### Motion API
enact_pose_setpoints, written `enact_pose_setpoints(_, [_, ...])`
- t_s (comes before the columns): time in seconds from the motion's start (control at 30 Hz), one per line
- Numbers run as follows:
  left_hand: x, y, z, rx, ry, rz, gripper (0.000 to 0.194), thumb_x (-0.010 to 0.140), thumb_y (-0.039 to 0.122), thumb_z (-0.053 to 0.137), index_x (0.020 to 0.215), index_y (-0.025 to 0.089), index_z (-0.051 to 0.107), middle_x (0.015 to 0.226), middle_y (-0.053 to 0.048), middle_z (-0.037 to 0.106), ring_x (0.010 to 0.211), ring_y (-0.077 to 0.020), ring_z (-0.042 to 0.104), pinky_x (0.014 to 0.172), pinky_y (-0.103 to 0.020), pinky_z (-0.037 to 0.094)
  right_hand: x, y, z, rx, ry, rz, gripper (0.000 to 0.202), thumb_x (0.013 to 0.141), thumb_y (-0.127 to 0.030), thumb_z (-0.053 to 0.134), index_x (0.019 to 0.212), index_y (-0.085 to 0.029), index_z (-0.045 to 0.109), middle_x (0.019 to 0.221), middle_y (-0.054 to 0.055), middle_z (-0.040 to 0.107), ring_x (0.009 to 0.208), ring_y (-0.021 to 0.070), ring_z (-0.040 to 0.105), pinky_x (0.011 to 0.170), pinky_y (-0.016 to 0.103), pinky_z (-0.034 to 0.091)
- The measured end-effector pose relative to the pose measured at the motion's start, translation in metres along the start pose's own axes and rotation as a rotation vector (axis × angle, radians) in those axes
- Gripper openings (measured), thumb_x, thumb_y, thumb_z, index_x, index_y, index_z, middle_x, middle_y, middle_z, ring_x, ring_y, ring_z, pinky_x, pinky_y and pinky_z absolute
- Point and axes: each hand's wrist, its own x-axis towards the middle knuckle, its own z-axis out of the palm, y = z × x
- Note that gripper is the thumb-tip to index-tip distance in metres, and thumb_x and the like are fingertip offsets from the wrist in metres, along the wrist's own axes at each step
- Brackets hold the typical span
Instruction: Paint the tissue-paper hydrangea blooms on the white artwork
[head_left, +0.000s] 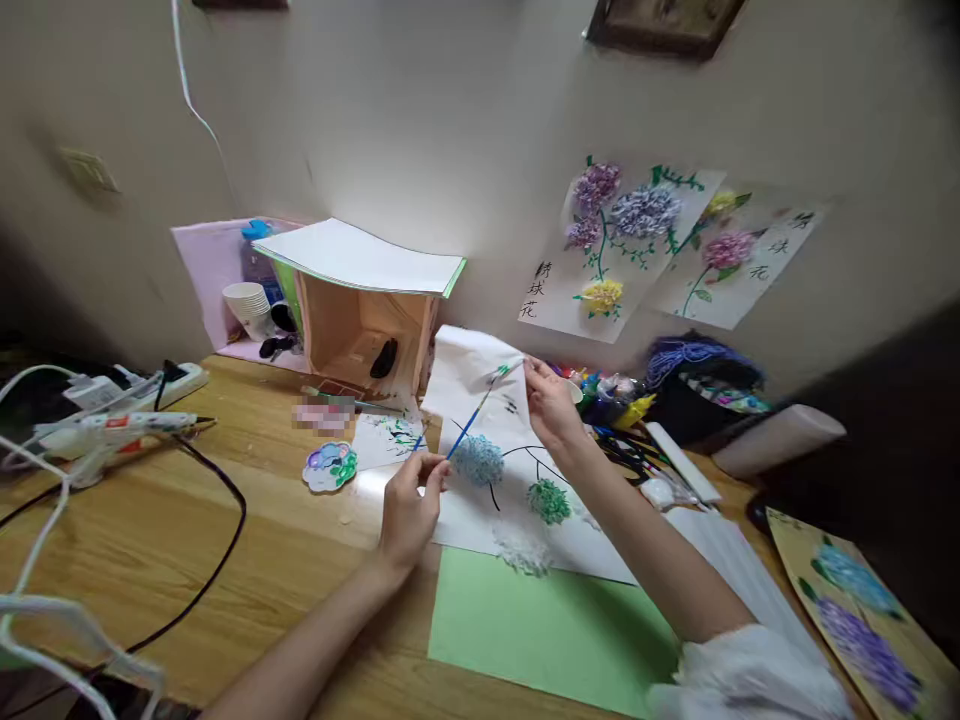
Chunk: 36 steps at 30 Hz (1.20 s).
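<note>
My left hand [412, 500] is closed around a blue paintbrush [466, 428], which slants up to the right. Its tip meets a limp white tissue [472, 370] marked with green and dark smears. My right hand [555, 405] pinches that tissue at its right edge and holds it raised. A second blue stick end [419, 438] shows just above my left hand; whether I hold it is unclear. Below lies a white sheet [465, 520] with black stem lines, a blue flower cluster [480, 460], a green cluster [549, 502] and a white cluster [523, 550].
A paint palette [330, 467] and a paint-smeared paper [386, 440] lie left of the sheet. Green paper [547, 625] lies in front. A glue gun [112, 430] and cables are at far left. Behind stands an open box [360, 340]; paint bottles [611, 393] crowd the right.
</note>
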Motion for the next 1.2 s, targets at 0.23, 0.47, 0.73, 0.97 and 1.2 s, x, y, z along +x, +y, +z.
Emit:
enact_pose_setpoints(0.23, [0.002,-0.003,0.001,-0.048,0.069,-0.043,0.012,0.089,0.03,0.054,0.086,0.019,0.058,0.077,0.0,0.065,0.066,-0.0119,0.06,0.067,-0.024,0.048,0.034,-0.019,-0.013,-0.036,-0.025,-0.005,0.028,0.061,-0.025,0.08,0.083,-0.023,0.063,0.07,-0.004,0.071,0.077,0.0176,0.071,0.073,0.031,0.059])
enact_pose_setpoints(0.47, [0.005,-0.011,0.001,-0.106,0.117,-0.104,0.017,0.088,0.035,0.055,0.086,0.018,0.057,0.078,-0.002,0.064,0.068,-0.0135,0.06,0.069,-0.027,0.048,0.087,-0.012,0.003,-0.147,-0.026,-0.022,0.02,0.068,-0.016,0.074,0.084,-0.02,0.063,0.072,-0.003,0.07,0.067,0.0133,0.068,0.068,0.027,0.057])
enact_pose_setpoints(0.73, [0.006,-0.016,0.003,-0.114,0.107,-0.149,0.02,0.087,0.038,0.055,0.085,0.018,0.057,0.079,-0.002,0.064,0.069,-0.0143,0.06,0.07,-0.027,0.048,0.159,0.025,0.026,-0.511,0.122,-0.092,0.035,0.091,-0.035,0.057,0.12,-0.016,0.055,0.121,0.009,0.06,0.103,0.0205,0.062,0.086,0.042,0.054])
enact_pose_setpoints(0.97, [0.006,-0.018,0.003,-0.1,0.107,-0.178,0.024,0.086,0.041,0.055,0.083,0.018,0.058,0.077,-0.003,0.064,0.069,-0.0153,0.06,0.068,-0.028,0.049,0.189,0.035,0.024,-0.935,0.118,-0.196,0.035,0.091,-0.034,0.057,0.121,-0.016,0.055,0.122,0.009,0.059,0.104,0.0207,0.061,0.087,0.042,0.054])
enact_pose_setpoints(1.2, [0.007,-0.017,0.002,-0.112,0.116,-0.207,0.027,0.082,0.045,0.058,0.081,0.018,0.059,0.075,-0.004,0.065,0.067,-0.0162,0.061,0.066,-0.029,0.051,0.19,0.027,0.038,-1.357,-0.056,-0.155,0.032,0.092,-0.034,0.055,0.12,-0.018,0.056,0.123,0.009,0.059,0.104,0.0199,0.061,0.088,0.042,0.054])
